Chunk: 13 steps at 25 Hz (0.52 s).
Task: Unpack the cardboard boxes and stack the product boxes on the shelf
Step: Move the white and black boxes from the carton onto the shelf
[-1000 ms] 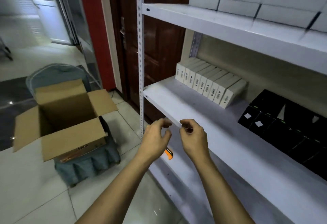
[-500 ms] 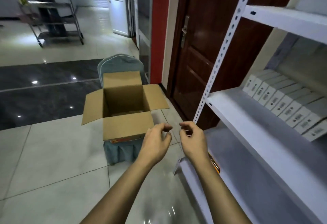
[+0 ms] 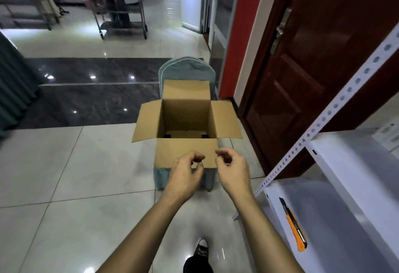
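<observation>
Bare forearms, dark trouser leg [image 3: 197,265], patterned shoe [image 3: 201,250]

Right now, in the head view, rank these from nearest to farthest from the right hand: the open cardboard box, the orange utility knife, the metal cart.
1. The open brown cardboard box, just ahead of the right hand, on the blue covered chair.
2. The orange utility knife, lying on the white lower shelf, down to the right.
3. The metal wheeled cart, far across the room, to the left.

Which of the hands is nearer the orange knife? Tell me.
Right. The right hand hovers up-left of the knife on the shelf; the left hand is farther left.
</observation>
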Available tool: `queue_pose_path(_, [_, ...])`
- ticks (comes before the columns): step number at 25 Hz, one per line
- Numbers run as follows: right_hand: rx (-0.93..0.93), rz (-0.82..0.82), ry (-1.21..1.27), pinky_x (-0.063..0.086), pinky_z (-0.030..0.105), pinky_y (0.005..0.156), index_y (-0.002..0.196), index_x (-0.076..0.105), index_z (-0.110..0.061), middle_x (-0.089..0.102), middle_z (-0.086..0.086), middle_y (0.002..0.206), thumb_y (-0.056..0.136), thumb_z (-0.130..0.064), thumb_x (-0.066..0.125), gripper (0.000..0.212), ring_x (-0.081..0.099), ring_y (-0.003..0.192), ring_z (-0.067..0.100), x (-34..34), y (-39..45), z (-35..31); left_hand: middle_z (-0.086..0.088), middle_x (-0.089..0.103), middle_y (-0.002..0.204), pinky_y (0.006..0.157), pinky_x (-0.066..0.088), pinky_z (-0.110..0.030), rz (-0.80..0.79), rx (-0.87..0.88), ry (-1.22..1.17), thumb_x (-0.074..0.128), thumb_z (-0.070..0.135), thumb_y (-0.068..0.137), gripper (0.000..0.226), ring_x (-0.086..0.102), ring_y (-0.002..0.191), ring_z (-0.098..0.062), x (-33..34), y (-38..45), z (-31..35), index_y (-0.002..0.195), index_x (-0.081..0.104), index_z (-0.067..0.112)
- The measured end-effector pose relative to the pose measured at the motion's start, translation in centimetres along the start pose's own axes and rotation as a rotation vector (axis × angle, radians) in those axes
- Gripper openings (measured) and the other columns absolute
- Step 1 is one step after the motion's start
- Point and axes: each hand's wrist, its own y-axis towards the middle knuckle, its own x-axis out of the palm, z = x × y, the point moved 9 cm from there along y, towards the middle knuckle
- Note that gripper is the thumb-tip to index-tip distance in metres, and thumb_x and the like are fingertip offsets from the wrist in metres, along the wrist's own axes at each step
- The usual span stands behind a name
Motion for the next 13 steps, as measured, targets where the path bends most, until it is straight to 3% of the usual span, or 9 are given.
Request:
queue_pose_path(4, [0.019, -0.019, 0.003, 0.04, 0.004, 0.07, 0.113, 0.071, -0.023, 0.068, -0.007, 0.106, 0.096, -0.017, 0.062, 0.02, 0.062, 0.101, 0.007, 1.9, 5.0, 0.1, 0.011, 0.066, 0.112, 0.088, 0.045, -0.018, 0.057, -0.059, 0.028, 0.057, 0.013, 0.099, 0.023, 0.056, 0.102, -0.003, -1.0, 4.2, -1.5, 0.116, 0.067, 0.023])
queue_pose_path(13, [0.087, -0.14, -0.048, 0.037, 0.006, 0.066, 0.112, 0.069, -0.026, 0.064, -0.009, 0.108, 0.098, -0.02, 0.061, 0.018, 0.056, 0.095, 0.002, 5.4, 14.2, 2.1, 0.013, 0.064, 0.113, 0.086, 0.041, -0.017, 0.09, -0.18, 0.086, 0.057, 0.016, 0.1, 0.023, 0.055, 0.104, -0.003, 0.1, 12.7, -3.6, 0.12, 0.066, 0.023])
